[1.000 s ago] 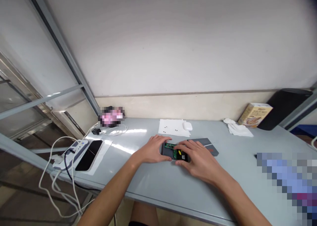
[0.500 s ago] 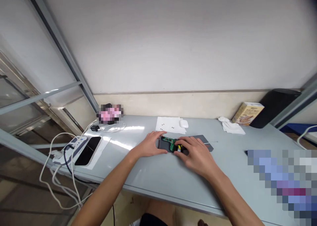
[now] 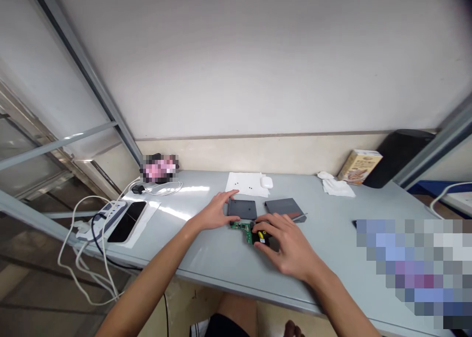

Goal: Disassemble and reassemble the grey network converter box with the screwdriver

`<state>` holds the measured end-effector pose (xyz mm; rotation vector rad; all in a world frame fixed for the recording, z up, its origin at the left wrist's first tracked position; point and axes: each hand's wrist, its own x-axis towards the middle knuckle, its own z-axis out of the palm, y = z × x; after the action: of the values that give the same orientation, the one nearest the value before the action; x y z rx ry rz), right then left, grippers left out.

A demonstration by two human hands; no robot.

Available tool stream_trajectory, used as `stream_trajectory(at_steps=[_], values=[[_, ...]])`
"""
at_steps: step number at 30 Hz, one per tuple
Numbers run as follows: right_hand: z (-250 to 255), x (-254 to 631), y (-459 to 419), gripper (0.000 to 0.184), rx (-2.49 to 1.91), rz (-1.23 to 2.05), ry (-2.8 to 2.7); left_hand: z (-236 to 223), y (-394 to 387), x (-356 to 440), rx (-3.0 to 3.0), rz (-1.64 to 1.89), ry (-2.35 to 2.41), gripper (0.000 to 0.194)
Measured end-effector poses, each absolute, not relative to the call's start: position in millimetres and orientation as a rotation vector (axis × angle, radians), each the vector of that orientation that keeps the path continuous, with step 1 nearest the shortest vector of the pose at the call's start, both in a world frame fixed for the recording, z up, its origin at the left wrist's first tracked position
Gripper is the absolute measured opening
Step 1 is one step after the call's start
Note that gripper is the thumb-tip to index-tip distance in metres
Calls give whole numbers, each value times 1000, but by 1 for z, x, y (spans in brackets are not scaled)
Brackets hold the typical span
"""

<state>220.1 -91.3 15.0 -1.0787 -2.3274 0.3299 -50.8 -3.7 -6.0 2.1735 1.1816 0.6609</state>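
My left hand [image 3: 211, 213] grips the left end of a dark grey rectangular casing [image 3: 242, 209], with thumb and fingers on opposite edges. Just in front of that casing is a green circuit board [image 3: 248, 232], joined or lying against a black part with a yellow piece [image 3: 262, 235]. My right hand [image 3: 289, 246] has its fingers closed around the black part's right side and hides some of it. Beyond my right hand lies a flat dark grey cover [image 3: 282, 206]. A thin metal rod [image 3: 299, 217], perhaps a screwdriver shaft, rests across the cover's right edge.
Several tiny dark screws lie on white paper [image 3: 241, 179], beside a white earbud case [image 3: 266, 182]. A phone [image 3: 128, 222] and power strip [image 3: 103, 221] with cables are left. Crumpled tissue [image 3: 337, 186], a box [image 3: 360, 167] and a black cylinder [image 3: 398, 157] stand back right.
The circuit board with the black part has come out of the grey casing and moved toward me in my right hand. My left hand still grips the casing. The view has shifted slightly.
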Motion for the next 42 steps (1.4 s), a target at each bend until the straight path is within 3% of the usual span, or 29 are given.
stream_trajectory(at_steps=[10, 20, 42], values=[[15, 217, -95, 14, -1079, 478, -2342, 0, -6, -51, 2230, 663, 1147, 78], [-7, 225, -78, 28, -1556, 31, -1822, 2, -7, -53, 2224, 636, 1171, 76], [-14, 226, -76, 28, -1562, 31, -1868, 6, -8, -51, 2301, 618, 1108, 59]])
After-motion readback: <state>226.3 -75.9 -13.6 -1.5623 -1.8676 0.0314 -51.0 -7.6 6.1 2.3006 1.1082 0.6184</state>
